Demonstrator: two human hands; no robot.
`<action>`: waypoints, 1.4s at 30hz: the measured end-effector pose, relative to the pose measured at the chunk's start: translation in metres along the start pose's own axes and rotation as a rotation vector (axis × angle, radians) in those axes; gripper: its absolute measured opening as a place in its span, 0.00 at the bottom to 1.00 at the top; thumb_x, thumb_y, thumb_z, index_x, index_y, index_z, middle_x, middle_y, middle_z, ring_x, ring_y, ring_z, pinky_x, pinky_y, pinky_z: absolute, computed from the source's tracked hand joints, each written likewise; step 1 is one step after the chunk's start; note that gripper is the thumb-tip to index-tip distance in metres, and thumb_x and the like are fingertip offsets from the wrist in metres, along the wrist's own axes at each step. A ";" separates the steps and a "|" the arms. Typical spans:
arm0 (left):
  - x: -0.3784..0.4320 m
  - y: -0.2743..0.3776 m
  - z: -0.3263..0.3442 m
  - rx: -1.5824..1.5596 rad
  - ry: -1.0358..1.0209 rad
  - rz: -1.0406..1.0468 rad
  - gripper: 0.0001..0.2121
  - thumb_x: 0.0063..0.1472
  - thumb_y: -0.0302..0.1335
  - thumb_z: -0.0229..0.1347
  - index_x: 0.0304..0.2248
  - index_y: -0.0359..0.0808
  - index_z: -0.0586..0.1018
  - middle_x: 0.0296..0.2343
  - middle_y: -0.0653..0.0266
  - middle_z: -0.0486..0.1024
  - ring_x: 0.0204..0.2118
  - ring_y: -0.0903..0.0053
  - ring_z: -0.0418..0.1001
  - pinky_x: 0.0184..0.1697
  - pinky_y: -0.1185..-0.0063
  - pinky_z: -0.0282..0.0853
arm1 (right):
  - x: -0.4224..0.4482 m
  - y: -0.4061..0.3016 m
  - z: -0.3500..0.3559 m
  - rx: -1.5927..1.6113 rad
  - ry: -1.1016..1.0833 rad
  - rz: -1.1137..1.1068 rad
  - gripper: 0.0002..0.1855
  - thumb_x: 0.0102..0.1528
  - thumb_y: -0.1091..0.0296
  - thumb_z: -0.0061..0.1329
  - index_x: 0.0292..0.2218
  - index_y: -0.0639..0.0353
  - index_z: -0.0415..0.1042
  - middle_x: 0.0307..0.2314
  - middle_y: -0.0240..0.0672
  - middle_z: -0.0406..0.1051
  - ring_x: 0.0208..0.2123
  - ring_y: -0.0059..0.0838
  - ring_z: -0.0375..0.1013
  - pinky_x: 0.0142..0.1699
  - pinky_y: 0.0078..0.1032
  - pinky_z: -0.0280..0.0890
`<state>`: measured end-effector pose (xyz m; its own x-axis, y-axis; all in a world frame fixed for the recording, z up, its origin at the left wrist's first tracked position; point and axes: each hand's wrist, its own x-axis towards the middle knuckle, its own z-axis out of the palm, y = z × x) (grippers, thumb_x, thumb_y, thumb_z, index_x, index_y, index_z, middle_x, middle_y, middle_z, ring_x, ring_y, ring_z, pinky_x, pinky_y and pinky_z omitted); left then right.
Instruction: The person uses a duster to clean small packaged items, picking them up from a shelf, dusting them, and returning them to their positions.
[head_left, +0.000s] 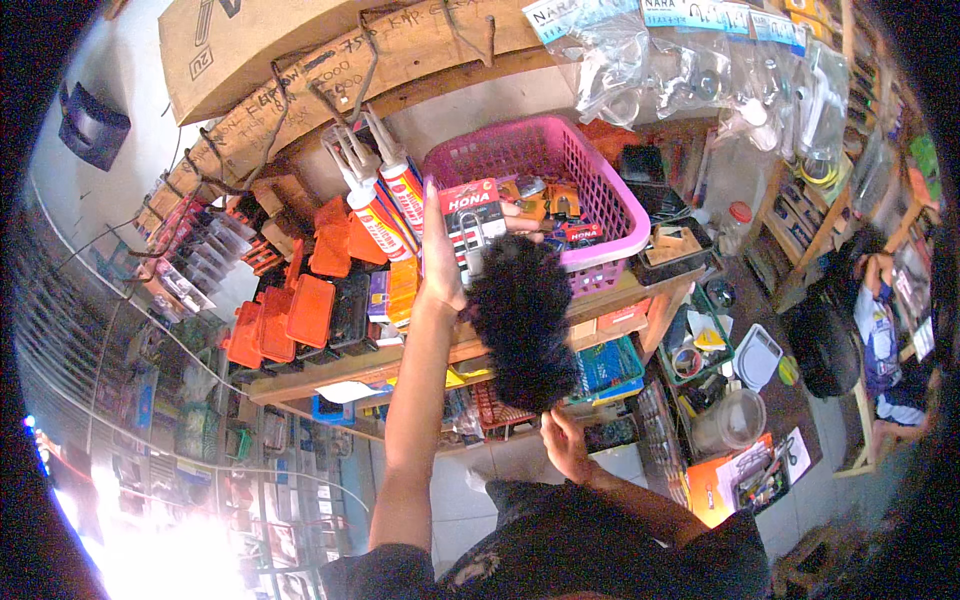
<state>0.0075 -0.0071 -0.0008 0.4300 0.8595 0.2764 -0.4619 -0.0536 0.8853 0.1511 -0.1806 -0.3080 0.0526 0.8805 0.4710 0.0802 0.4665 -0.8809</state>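
Note:
My left hand (444, 262) reaches over the wooden shelf and holds a carded Hona padlock (471, 225), thumb on one edge and fingers behind the other. The pink plastic basket (634, 244) stands just behind it, with more carded and boxed items inside. A dark, fluffy duster (521, 330) rises in front of me, its head overlapping the card's lower corner. At its lower end my right hand (564, 444) is curled around what looks like the handle, mostly hidden. Silicone sealant tubes (375, 225) stand left of the padlock card.
Orange-lidded boxes (309, 311) line the shelf's left part. Metal hooks and bagged fittings (705, 75) hang above. At right are a black tray (675, 247), a green basket (694, 367) and a clear tub (731, 420). Another person (877, 322) is at the far right.

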 end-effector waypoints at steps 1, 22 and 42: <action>0.002 0.001 0.006 0.000 -0.003 0.002 0.42 0.57 0.64 0.28 0.39 0.28 0.73 0.36 0.44 0.75 0.39 0.58 0.75 0.49 0.66 0.67 | -0.008 0.005 0.003 -0.016 0.025 -0.043 0.10 0.61 0.69 0.41 0.26 0.58 0.62 0.14 0.21 0.56 0.16 0.11 0.55 0.19 0.16 0.51; 0.001 -0.002 0.001 -0.300 0.094 -0.066 0.44 0.56 0.64 0.25 0.38 0.25 0.72 0.31 0.42 0.76 0.35 0.54 0.76 0.42 0.63 0.71 | -0.015 0.009 0.006 0.243 0.042 0.178 0.10 0.61 0.68 0.41 0.27 0.55 0.58 0.15 0.20 0.54 0.17 0.10 0.54 0.19 0.14 0.50; 0.009 -0.016 -0.032 -0.537 -0.055 -0.058 0.50 0.52 0.68 0.26 0.45 0.21 0.67 0.40 0.34 0.70 0.44 0.42 0.69 0.52 0.56 0.63 | 0.006 -0.015 -0.010 0.067 0.014 0.053 0.13 0.59 0.70 0.45 0.23 0.62 0.60 0.14 0.22 0.56 0.17 0.12 0.56 0.22 0.16 0.52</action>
<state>-0.0065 0.0176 -0.0247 0.4997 0.8249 0.2642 -0.7613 0.2726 0.5883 0.1603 -0.1835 -0.2919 0.0688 0.9030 0.4241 0.0100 0.4245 -0.9054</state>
